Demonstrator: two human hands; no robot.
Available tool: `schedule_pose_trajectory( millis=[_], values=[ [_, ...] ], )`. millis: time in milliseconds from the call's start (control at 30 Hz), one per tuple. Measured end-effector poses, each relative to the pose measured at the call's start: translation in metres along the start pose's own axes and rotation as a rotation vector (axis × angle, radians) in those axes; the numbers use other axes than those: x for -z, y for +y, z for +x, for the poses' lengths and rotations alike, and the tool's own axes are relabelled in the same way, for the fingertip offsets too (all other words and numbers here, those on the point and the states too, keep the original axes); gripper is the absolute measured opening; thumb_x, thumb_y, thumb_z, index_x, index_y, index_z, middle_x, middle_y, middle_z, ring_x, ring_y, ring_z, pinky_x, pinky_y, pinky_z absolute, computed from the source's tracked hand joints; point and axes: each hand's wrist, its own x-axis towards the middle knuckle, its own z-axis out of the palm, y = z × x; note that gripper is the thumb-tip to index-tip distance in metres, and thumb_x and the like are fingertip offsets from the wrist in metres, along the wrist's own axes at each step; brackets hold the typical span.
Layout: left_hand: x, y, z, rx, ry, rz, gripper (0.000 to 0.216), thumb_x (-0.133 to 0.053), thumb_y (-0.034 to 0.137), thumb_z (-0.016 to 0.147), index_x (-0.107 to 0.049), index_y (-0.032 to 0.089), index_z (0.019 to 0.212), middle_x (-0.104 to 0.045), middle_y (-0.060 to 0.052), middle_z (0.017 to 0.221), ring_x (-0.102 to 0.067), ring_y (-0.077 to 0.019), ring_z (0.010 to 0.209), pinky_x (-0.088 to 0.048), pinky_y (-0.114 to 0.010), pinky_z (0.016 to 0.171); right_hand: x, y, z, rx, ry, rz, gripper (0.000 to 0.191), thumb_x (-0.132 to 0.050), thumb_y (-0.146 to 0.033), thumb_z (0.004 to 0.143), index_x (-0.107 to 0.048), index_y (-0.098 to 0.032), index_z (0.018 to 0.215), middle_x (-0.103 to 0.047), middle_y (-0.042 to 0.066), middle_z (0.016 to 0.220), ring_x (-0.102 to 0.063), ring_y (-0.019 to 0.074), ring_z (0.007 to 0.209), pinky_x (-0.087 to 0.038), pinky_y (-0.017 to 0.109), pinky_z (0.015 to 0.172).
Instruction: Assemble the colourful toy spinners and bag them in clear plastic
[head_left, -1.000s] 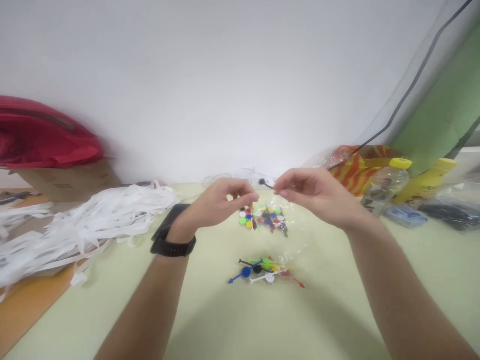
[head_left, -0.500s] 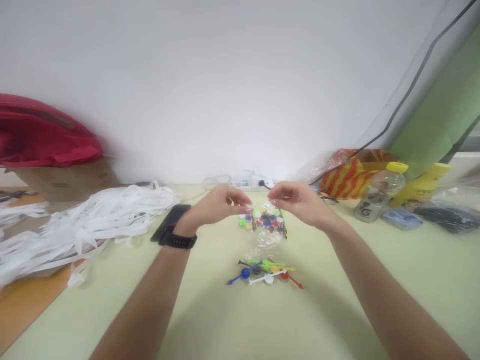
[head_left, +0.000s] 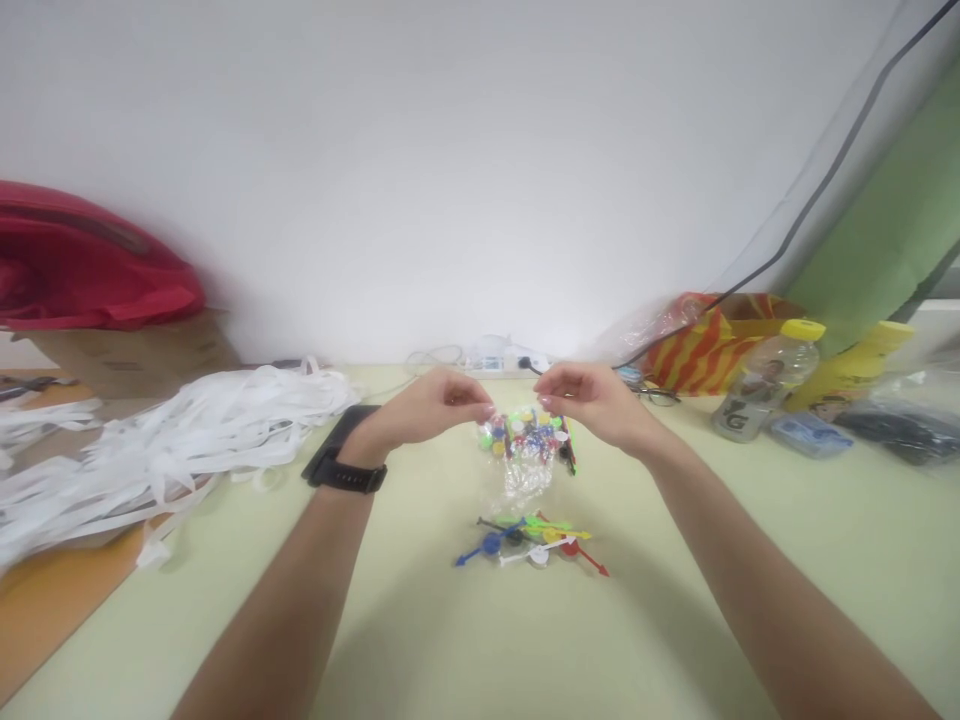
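My left hand [head_left: 427, 410] and my right hand [head_left: 589, 400] are both pinched on the top of a small clear plastic bag [head_left: 525, 455] holding several coloured plastic pieces. The bag hangs between them just above the pale green table [head_left: 420, 620]. My left wrist wears a black watch [head_left: 345, 472]. Below the bag, a small heap of coloured arrow-shaped pointers [head_left: 529, 540] lies on the table.
A pile of white strips [head_left: 157, 450] spreads at the left, with a red bag [head_left: 82, 265] on a cardboard box behind. A black phone [head_left: 341, 435] lies by my left wrist. Bottles [head_left: 757, 390], a striped bag [head_left: 701, 345] and a power strip [head_left: 499, 358] stand at the back.
Both hands have come down and drawn closer to the table. The bag now hangs crumpled between them, lower than before.
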Motion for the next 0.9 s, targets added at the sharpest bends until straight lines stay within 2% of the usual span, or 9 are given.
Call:
schedule_pose_trajectory(
  millis=[100,233,367,467,567,700,767,833,900],
  values=[
    [-0.002,-0.003,0.002,0.002,0.036,-0.056,0.026,-0.069,0.043,0.092,-0.077,0.018,0.091,-0.076,-0.005,0.085,-0.066,-0.0149,0.077,-0.050,-0.025,0.068,-0.003,0.001,-0.001,-0.023,0.036,0.042,0.030,-0.078,-0.035,0.083,-0.069,-0.018,0.106,-0.070,0.005,0.096,-0.065,0.0177,0.085,-0.054,0.033,0.079],
    [-0.003,-0.007,0.005,0.024,0.178,-0.113,0.027,-0.070,0.046,0.091,-0.075,0.019,0.093,-0.076,-0.005,0.088,-0.067,-0.0159,0.079,-0.051,-0.027,0.070,-0.010,0.006,-0.002,-0.111,-0.091,0.179,0.048,-0.081,-0.036,0.081,-0.065,-0.021,0.123,-0.071,0.003,0.091,-0.068,0.0190,0.082,-0.055,0.033,0.074],
    [-0.001,-0.011,0.006,0.056,0.274,-0.169,0.028,-0.076,0.044,0.085,-0.073,0.019,0.097,-0.075,-0.007,0.089,-0.067,-0.0171,0.078,-0.052,-0.029,0.068,-0.013,0.012,0.001,-0.133,-0.106,0.224,0.032,-0.082,-0.035,0.080,-0.072,-0.018,0.105,-0.072,0.004,0.088,-0.067,0.0177,0.079,-0.053,0.030,0.072],
    [-0.002,-0.012,0.006,0.066,0.261,-0.183,0.036,-0.078,0.042,0.082,-0.073,0.020,0.111,-0.076,-0.008,0.095,-0.070,-0.0200,0.086,-0.055,-0.031,0.073,-0.013,0.015,0.003,-0.129,-0.055,0.199,0.024,-0.082,-0.034,0.080,-0.073,-0.017,0.095,-0.073,0.005,0.091,-0.066,0.0168,0.080,-0.051,0.029,0.072],
    [-0.009,-0.009,0.007,0.051,0.180,-0.138,0.040,-0.072,0.046,0.088,-0.071,0.023,0.121,-0.076,-0.007,0.101,-0.071,-0.0214,0.092,-0.055,-0.033,0.078,-0.016,0.013,0.002,-0.176,-0.091,0.168,0.024,-0.080,-0.038,0.082,-0.073,-0.017,0.092,-0.073,0.004,0.085,-0.063,0.0151,0.070,-0.049,0.027,0.063],
    [-0.019,-0.005,0.012,-0.015,0.105,-0.142,0.033,-0.063,0.050,0.095,-0.073,0.019,0.092,-0.075,-0.006,0.087,-0.069,-0.0195,0.083,-0.053,-0.032,0.075,-0.021,0.005,-0.003,-0.156,-0.185,0.202,0.037,-0.083,-0.041,0.080,-0.069,-0.019,0.107,-0.071,0.002,0.082,-0.064,0.0149,0.069,-0.048,0.025,0.058],
    [-0.020,-0.006,0.015,-0.019,0.189,-0.152,0.035,-0.062,0.051,0.095,-0.069,0.019,0.084,-0.074,-0.005,0.081,-0.067,-0.0176,0.077,-0.050,-0.030,0.071,-0.020,0.001,-0.005,-0.150,-0.212,0.235,0.053,-0.087,-0.039,0.075,-0.064,-0.022,0.120,-0.069,0.000,0.082,-0.066,0.0163,0.073,-0.050,0.025,0.060],
    [-0.017,-0.009,0.016,-0.009,0.331,-0.149,0.038,-0.061,0.054,0.096,-0.066,0.019,0.081,-0.072,-0.005,0.079,-0.064,-0.0164,0.072,-0.047,-0.029,0.066,-0.016,0.001,-0.005,-0.173,-0.221,0.246,0.065,-0.090,-0.038,0.070,-0.061,-0.024,0.126,-0.068,-0.002,0.080,-0.067,0.0176,0.072,-0.053,0.027,0.061],
    [-0.011,-0.014,0.015,0.014,0.446,-0.160,0.041,-0.060,0.056,0.096,-0.064,0.018,0.080,-0.072,-0.005,0.078,-0.062,-0.0160,0.068,-0.045,-0.029,0.063,-0.010,0.004,-0.003,-0.192,-0.196,0.245,0.062,-0.090,-0.037,0.068,-0.064,-0.023,0.122,-0.067,-0.002,0.077,-0.066,0.0175,0.070,-0.054,0.028,0.063]
  ],
)
